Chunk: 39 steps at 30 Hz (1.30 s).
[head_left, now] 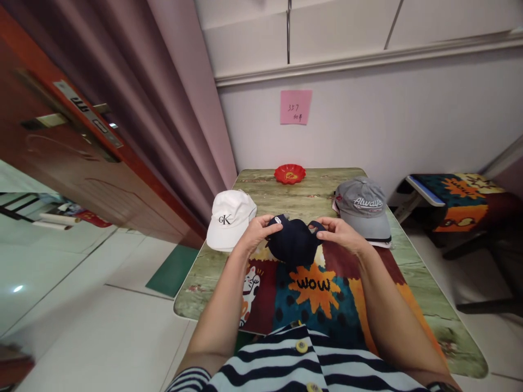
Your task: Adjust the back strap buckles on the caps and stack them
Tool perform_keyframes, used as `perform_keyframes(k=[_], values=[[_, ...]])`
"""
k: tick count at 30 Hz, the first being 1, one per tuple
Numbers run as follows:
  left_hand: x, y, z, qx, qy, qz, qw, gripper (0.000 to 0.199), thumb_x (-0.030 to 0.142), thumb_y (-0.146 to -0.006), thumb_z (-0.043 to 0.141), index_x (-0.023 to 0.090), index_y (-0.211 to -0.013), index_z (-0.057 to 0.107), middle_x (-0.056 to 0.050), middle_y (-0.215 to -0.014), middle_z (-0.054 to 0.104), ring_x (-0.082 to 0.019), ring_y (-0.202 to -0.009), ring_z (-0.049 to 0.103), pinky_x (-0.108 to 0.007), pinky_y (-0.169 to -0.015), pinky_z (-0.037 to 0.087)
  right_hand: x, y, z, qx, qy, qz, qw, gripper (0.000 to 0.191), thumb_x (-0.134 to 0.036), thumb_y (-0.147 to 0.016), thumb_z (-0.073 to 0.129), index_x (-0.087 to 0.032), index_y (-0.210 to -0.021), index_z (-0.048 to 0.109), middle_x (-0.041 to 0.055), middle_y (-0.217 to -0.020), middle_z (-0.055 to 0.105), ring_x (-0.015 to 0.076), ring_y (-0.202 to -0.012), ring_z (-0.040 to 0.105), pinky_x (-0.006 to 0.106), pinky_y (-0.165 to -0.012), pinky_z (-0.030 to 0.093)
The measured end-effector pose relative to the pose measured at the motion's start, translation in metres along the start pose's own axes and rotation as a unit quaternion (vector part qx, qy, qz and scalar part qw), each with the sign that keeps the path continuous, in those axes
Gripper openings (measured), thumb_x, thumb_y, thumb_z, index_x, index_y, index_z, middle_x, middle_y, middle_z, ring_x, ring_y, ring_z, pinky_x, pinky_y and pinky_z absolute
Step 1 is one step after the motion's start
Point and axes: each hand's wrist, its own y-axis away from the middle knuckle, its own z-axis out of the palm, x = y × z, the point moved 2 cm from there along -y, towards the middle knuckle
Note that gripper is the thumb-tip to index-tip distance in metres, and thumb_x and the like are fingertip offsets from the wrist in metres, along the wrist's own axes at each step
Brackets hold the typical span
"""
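A dark navy cap [293, 242] is held up over the patterned cloth, between my two hands. My left hand [261, 231] pinches its left end, beside a small white oval mark. The strap at its right end is gripped between the thumb and fingers of my right hand [337, 233]. A white cap [229, 220] with black letters rests on the table just left of my left hand. To the right of my right hand lies a grey cap [363, 207] with "Always" on it, with something pale partly showing under it.
A red scalloped dish [290, 174] stands at the back of the green wood-patterned table [196, 288]. The cloth [314, 288] covers its near middle. A pink note [296, 108] is on the wall. Left are a curtain and a wooden door [134, 190]; right is a stool [457, 196].
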Motion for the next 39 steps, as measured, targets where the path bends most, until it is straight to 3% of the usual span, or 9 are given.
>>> perform_keyframes(k=[5, 11, 20, 25, 30, 36, 39], values=[[0.010, 0.005, 0.002, 0.024, -0.029, 0.002, 0.999, 0.033, 0.037, -0.068, 0.086, 0.016, -0.090, 0.074, -0.002, -0.079, 0.070, -0.014, -0.071, 0.061, -0.025, -0.068, 0.044, -0.013, -0.001, 0.011, 0.055, 0.058, -0.041, 0.996, 0.035, -0.052, -0.076, 0.080, -0.018, -0.080, 0.073, 0.0013, -0.070, 0.069, 0.0149, -0.065, 0.059, 0.028, -0.065, 0.045], [0.020, 0.008, 0.011, 0.063, -0.072, 0.051, 0.994, 0.018, 0.026, -0.073, 0.075, 0.017, -0.087, 0.069, -0.002, -0.082, 0.069, -0.015, -0.075, 0.063, -0.026, -0.072, 0.045, -0.025, -0.002, 0.021, 0.134, 0.000, -0.066, 0.989, 0.036, -0.048, -0.071, 0.083, -0.020, -0.088, 0.070, 0.0051, -0.081, 0.076, 0.0192, -0.078, 0.067, 0.030, -0.073, 0.048], [0.017, -0.003, 0.017, 0.142, -0.032, 0.100, 0.984, 0.024, 0.020, -0.075, 0.066, 0.018, -0.097, 0.074, -0.006, -0.102, 0.074, -0.020, -0.097, 0.066, -0.031, -0.091, 0.048, -0.017, -0.015, 0.041, 0.201, -0.012, -0.075, 0.977, 0.040, -0.057, -0.076, 0.077, -0.020, -0.090, 0.069, -0.0007, -0.064, 0.066, 0.0144, -0.061, 0.058, 0.027, -0.059, 0.041], [0.010, 0.001, 0.016, 0.153, -0.003, 0.065, 0.986, 0.024, 0.021, -0.073, 0.067, 0.018, -0.096, 0.076, -0.006, -0.100, 0.075, -0.020, -0.093, 0.067, -0.032, -0.088, 0.049, -0.009, -0.019, 0.046, 0.206, -0.013, -0.068, 0.976, 0.032, -0.050, -0.075, 0.076, -0.021, -0.085, 0.069, 0.0018, -0.070, 0.072, 0.0169, -0.067, 0.065, 0.029, -0.068, 0.048], [0.010, 0.002, 0.020, 0.121, 0.021, 0.052, 0.991, 0.024, 0.021, -0.071, 0.070, 0.018, -0.095, 0.076, -0.006, -0.097, 0.076, -0.021, -0.091, 0.068, -0.033, -0.087, 0.051, -0.006, -0.023, 0.050, 0.198, -0.023, -0.068, 0.978, 0.025, -0.046, -0.077, 0.074, -0.022, -0.084, 0.069, 0.0041, -0.080, 0.076, 0.0197, -0.078, 0.070, 0.034, -0.081, 0.053], [0.009, -0.002, 0.030, 0.099, 0.011, 0.074, 0.992, 0.021, 0.020, -0.073, 0.069, 0.017, -0.093, 0.075, -0.006, -0.098, 0.076, -0.021, -0.094, 0.068, -0.034, -0.092, 0.050, -0.003, -0.028, 0.063, 0.155, -0.011, -0.053, 0.987, 0.034, -0.050, -0.070, 0.081, -0.021, -0.082, 0.069, 0.0019, -0.072, 0.073, 0.0167, -0.061, 0.063, 0.028, -0.058, 0.046], [0.008, -0.002, 0.033, 0.088, -0.016, 0.095, 0.991, 0.020, 0.020, -0.076, 0.067, 0.018, -0.095, 0.075, -0.007, -0.101, 0.076, -0.022, -0.096, 0.068, -0.035, -0.094, 0.049, -0.003, -0.031, 0.067, 0.158, -0.024, -0.049, 0.986, 0.038, -0.051, -0.065, 0.084, -0.021, -0.080, 0.067, 0.0008, -0.068, 0.071, 0.0151, -0.057, 0.060, 0.026, -0.053, 0.042]])
